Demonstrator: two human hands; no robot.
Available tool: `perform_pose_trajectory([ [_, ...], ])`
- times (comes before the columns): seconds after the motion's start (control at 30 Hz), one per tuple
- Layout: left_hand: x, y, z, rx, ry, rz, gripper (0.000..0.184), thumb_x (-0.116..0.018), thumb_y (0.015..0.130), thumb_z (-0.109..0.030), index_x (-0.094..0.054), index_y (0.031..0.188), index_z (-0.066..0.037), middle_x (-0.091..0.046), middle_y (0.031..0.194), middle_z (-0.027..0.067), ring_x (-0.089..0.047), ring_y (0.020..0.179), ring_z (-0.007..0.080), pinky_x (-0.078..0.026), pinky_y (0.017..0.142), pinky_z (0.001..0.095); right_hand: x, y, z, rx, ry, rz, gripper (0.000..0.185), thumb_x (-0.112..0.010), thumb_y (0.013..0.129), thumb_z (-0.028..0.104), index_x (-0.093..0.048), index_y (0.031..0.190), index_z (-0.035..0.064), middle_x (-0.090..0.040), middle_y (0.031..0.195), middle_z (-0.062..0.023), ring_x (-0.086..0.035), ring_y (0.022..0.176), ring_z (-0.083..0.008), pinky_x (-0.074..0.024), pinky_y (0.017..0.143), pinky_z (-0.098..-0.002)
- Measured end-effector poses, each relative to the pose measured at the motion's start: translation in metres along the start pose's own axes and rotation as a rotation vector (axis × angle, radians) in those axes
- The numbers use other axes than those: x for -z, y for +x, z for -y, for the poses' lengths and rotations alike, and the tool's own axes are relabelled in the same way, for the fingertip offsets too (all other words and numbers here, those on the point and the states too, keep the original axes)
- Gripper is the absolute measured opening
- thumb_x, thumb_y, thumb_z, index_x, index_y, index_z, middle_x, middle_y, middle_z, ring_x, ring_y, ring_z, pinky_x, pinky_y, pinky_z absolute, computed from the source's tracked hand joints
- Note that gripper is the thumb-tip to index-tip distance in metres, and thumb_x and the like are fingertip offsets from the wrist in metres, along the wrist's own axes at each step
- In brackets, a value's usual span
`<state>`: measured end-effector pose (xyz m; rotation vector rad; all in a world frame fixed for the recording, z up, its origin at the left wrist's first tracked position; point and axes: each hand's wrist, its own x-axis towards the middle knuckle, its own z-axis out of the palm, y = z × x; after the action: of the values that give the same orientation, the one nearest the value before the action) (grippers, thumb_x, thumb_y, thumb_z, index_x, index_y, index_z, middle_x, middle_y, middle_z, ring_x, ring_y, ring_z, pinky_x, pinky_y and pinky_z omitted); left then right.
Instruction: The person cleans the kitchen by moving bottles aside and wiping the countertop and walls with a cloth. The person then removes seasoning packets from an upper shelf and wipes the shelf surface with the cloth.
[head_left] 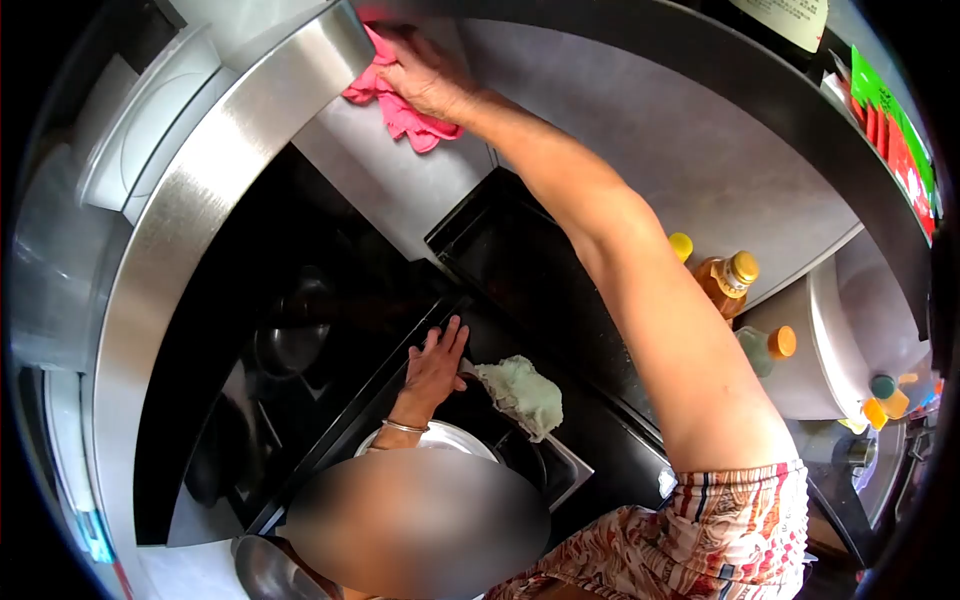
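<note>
Our right hand, nearer the steel rim, clasps the bunched pink cloth beside it, our left hand lying spread and unladen, well apart.

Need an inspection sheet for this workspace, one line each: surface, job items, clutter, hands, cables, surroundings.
Surface: glossy black worktop; too dark to judge dirt.
Job items: bunched pink cloth, up by the grey wall.
Clutter: crumpled pale green cloth; yellow-capped brown bottle; orange-capped bottle.
Hands: right hand holds the pink cloth; left hand spread, beside the pale green cloth.
Cables: nothing seen.
Surroundings: brushed-metal band; red and green packets.
</note>
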<state>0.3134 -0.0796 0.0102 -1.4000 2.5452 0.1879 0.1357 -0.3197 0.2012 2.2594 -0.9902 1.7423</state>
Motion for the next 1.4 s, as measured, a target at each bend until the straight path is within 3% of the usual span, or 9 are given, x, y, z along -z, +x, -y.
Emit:
perform_pose_trajectory([
  [0.2,0.002,0.004,-0.001,0.046,0.071,0.106,0.094,-0.077,0.062,-0.027,-0.026,0.139,-0.012,-0.016,0.148,0.0028,-0.029,0.126,0.0286,-0.044,0.087,0.0521,-0.004,-0.040,-0.070,-0.004,-0.562,0.034,0.034,-0.038,0.087,0.012,-0.043,0.120,0.0032,-0.037,0.120,-0.0293,-0.043,0.106,-0.0480,-0.0403,0.094,-0.0457],
  [0.5,0.005,0.005,-0.005,0.074,0.023,0.164,0.095,-0.077,0.063,-0.021,-0.023,0.141,-0.012,-0.012,0.149,0.0016,-0.026,0.129,0.0291,-0.042,0.091,0.0531,-0.024,-0.105,-0.074,-0.436,-0.338,0.176,0.028,-0.046,0.082,0.012,-0.048,0.105,-0.0040,-0.039,0.115,-0.0264,-0.048,0.098,-0.0427,-0.0489,0.078,-0.0444],
  [0.83,0.005,0.008,-0.006,0.141,-0.031,0.180,0.098,-0.079,0.060,-0.017,-0.025,0.141,-0.016,-0.013,0.149,-0.0049,-0.024,0.131,0.0264,-0.040,0.092,0.0525,-0.037,-0.203,-0.068,-0.409,-0.735,0.680,0.028,-0.047,0.086,0.014,-0.053,0.109,-0.0002,-0.053,0.108,-0.0239,-0.051,0.102,-0.0411,-0.0437,0.085,-0.0448],
  [0.9,0.002,0.009,-0.005,0.137,-0.011,0.179,0.098,-0.079,0.060,-0.019,-0.024,0.141,-0.017,-0.012,0.149,-0.0049,-0.024,0.131,0.0262,-0.040,0.092,0.0517,0.014,-0.135,-0.026,-0.779,-0.035,0.602,0.025,-0.045,0.087,0.016,-0.057,0.107,0.0068,-0.057,0.107,-0.0214,-0.052,0.105,-0.0365,-0.0428,0.087,-0.0420],
  [1.0,0.002,0.009,-0.005,0.133,0.075,0.200,0.098,-0.077,0.063,-0.027,-0.020,0.142,-0.018,-0.008,0.150,-0.0045,-0.025,0.129,0.0256,-0.042,0.092,0.0483,0.006,-0.091,-0.024,-0.543,0.323,-0.071,0.034,-0.051,0.083,0.025,-0.057,0.112,0.0070,-0.053,0.119,-0.0183,-0.046,0.115,-0.0330,-0.0359,0.097,-0.0397],
  [1.1,0.004,0.008,-0.006,0.129,0.146,0.227,0.100,-0.075,0.066,-0.034,-0.015,0.144,-0.019,-0.003,0.151,-0.0040,-0.025,0.128,0.0249,-0.043,0.092,0.0456,0.019,-0.019,0.000,-0.538,0.060,-0.323,0.048,-0.055,0.083,0.033,-0.052,0.118,0.0016,-0.044,0.129,-0.0194,-0.042,0.117,-0.0351,-0.0322,0.099,-0.0394],
  [1.2,-0.005,0.005,-0.002,0.103,0.045,0.089,0.098,-0.079,0.057,-0.023,-0.026,0.140,-0.017,-0.013,0.149,-0.0039,-0.027,0.128,0.0253,-0.044,0.085,0.0482,-0.055,0.027,-0.046,-0.598,0.522,-0.173,0.049,-0.048,0.083,0.038,-0.052,0.117,0.0030,-0.044,0.127,-0.0208,-0.037,0.118,-0.0388,-0.0251,0.101,-0.0468],
  [1.27,-0.005,0.004,0.000,0.088,0.034,0.073,0.099,-0.079,0.056,-0.023,-0.027,0.140,-0.017,-0.014,0.149,-0.0035,-0.028,0.127,0.0253,-0.044,0.084,0.0481,-0.047,0.029,0.000,-0.363,-0.133,-0.264,0.050,-0.039,0.086,0.043,-0.055,0.112,0.0041,-0.048,0.124,-0.0217,-0.039,0.117,-0.0409,-0.0259,0.100,-0.0513],
  [1.4,-0.007,0.005,-0.002,0.081,0.039,0.078,0.099,-0.080,0.057,-0.024,-0.026,0.140,-0.017,-0.014,0.149,-0.0029,-0.028,0.127,0.0257,-0.044,0.085,0.0488,-0.016,0.008,0.048,-0.505,0.410,0.016,0.035,-0.045,0.084,0.031,-0.056,0.108,0.0087,-0.040,0.128,-0.0212,-0.035,0.116,-0.0391,-0.0341,0.094,-0.0501],
])
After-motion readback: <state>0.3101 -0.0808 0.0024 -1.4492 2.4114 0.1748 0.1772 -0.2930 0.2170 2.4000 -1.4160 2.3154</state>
